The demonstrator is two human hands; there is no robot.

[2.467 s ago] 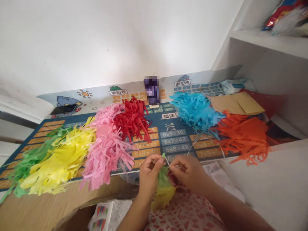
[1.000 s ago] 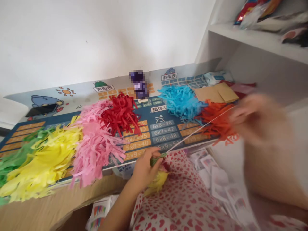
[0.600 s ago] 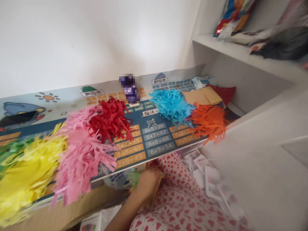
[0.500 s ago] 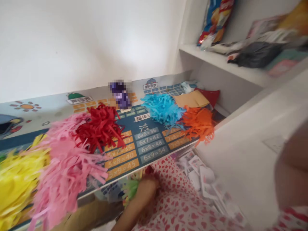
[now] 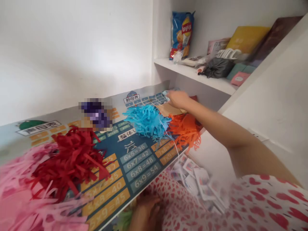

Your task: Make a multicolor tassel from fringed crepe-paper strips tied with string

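The right hand (image 5: 176,99) is reaching across the far end of the counter (image 5: 141,160), the left hand (image 5: 146,210) is working below its edge beside a green paper tuft (image 5: 125,219), and neither grip's hold can be told.

White short-sleeved top (image 5: 269,205), scattered red hearts; bare arm (image 5: 211,128).

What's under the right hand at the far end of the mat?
Tan paper lies below the right hand, beside blue fringe. The hand covers whatever is directly beneath it, so that stays hidden.
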